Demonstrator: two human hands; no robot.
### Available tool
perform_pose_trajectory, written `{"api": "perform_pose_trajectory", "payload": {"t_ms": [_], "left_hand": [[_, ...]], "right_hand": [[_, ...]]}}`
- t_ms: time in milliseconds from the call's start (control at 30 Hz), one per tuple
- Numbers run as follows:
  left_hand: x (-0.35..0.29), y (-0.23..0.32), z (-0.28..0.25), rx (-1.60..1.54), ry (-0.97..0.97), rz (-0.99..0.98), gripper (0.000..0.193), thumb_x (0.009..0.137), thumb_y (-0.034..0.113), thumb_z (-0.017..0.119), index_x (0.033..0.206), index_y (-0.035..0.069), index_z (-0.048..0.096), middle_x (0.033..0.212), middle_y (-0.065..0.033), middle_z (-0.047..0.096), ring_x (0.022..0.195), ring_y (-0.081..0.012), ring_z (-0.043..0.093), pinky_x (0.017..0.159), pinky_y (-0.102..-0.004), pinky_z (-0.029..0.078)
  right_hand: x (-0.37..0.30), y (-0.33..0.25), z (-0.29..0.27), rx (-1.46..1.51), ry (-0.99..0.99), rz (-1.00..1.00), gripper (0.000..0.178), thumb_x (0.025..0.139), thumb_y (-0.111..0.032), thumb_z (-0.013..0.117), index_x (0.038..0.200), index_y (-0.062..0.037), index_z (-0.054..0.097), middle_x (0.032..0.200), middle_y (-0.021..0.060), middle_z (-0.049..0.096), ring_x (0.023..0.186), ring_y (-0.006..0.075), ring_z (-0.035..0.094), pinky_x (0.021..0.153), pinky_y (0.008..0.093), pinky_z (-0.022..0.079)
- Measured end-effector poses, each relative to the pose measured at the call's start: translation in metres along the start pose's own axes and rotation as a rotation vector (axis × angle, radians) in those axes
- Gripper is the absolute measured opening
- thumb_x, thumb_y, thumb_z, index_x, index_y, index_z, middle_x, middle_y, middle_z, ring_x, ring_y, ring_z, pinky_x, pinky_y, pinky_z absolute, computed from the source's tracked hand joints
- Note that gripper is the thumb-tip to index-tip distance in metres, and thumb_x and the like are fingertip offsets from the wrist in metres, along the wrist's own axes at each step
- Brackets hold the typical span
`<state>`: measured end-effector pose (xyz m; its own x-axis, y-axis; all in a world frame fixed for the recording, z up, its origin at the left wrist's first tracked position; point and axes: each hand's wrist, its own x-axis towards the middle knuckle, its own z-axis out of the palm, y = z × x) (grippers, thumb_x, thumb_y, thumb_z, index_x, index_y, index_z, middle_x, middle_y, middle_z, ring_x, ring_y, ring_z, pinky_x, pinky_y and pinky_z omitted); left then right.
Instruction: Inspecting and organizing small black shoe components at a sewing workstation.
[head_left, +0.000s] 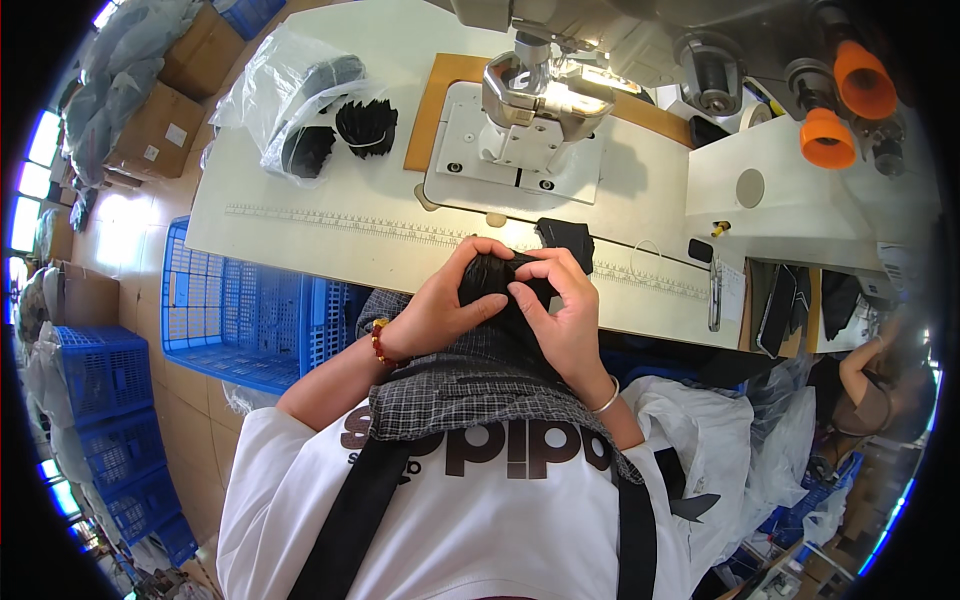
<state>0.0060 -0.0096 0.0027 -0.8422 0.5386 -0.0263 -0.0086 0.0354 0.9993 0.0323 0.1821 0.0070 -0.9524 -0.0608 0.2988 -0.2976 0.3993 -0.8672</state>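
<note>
Both hands meet at the table's near edge over a bundle of black fabric pieces (pixel 484 280). My left hand (pixel 446 303) wraps around the bundle's left side, thumb lying across its front. My right hand (pixel 566 312) pinches the dark cloth at the bundle's right side, thumb and fingers close together. A folded black fabric piece (pixel 568 238) lies on the table just beyond my right fingers. Ahead stands an industrial sewing machine (pixel 530 130) with a lit head and a metal plate. The lower part of the bundle blends into the dark apron (pixel 470 395) below.
Bound black strips (pixel 367 128) and a clear plastic bag (pixel 262 100) with dark pieces lie at the table's far left. A ruler strip (pixel 350 222) runs along the table. A blue crate (pixel 235 310) stands left; orange cones (pixel 826 138) hang at upper right. Another person (pixel 855 395) is at far right.
</note>
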Motion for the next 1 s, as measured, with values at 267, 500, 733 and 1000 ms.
{"api": "perform_pose_trajectory", "payload": {"t_ms": [267, 500, 733, 1000], "left_hand": [[0.0004, -0.0039, -0.0023, -0.042, 0.002, -0.023, 0.047, 0.09, 0.004, 0.065, 0.132, 0.004, 0.045, 0.125, -0.005, 0.049, 0.115, -0.0115, 0.049, 0.101, -0.0289, 0.042], [0.0003, -0.0056, -0.0003, 0.004, 0.036, 0.019, 0.05, 0.087, 0.004, 0.071, 0.13, 0.006, 0.046, 0.122, -0.005, 0.052, 0.112, -0.0128, 0.052, 0.1, -0.0292, 0.044], [0.0002, -0.0064, 0.0011, 0.011, 0.058, 0.005, 0.051, 0.085, 0.007, 0.076, 0.127, 0.006, 0.047, 0.121, -0.0048, 0.053, 0.112, -0.013, 0.053, 0.099, -0.0297, 0.045], [0.0004, -0.0005, 0.0046, 0.114, 0.078, 0.019, 0.051, 0.082, 0.007, 0.079, 0.124, 0.005, 0.05, 0.118, -0.0041, 0.053, 0.111, -0.0123, 0.051, 0.099, -0.0289, 0.043]], "right_hand": [[0.0003, 0.0034, 0.0006, -0.028, 0.013, 0.009, 0.015, 0.081, 0.0, 0.07, 0.095, -0.0023, 0.064, 0.103, 0.0128, 0.066, 0.092, 0.0304, 0.066, 0.08, 0.0354, 0.052], [0.002, -0.0032, 0.003, 0.013, 0.046, -0.042, 0.022, 0.081, 0.003, 0.069, 0.101, -0.005, 0.064, 0.103, 0.0101, 0.066, 0.091, 0.0309, 0.067, 0.079, 0.0352, 0.053], [-0.0009, 0.0024, -0.0002, 0.048, -0.029, 0.004, 0.016, 0.083, -0.007, 0.075, 0.097, -0.0047, 0.069, 0.106, 0.0125, 0.066, 0.093, 0.029, 0.066, 0.081, 0.0344, 0.052], [-0.0008, 0.0041, -0.0033, 0.097, -0.061, 0.054, 0.016, 0.082, -0.009, 0.076, 0.096, -0.0023, 0.07, 0.107, 0.0132, 0.066, 0.095, 0.0263, 0.066, 0.084, 0.034, 0.05]]}}
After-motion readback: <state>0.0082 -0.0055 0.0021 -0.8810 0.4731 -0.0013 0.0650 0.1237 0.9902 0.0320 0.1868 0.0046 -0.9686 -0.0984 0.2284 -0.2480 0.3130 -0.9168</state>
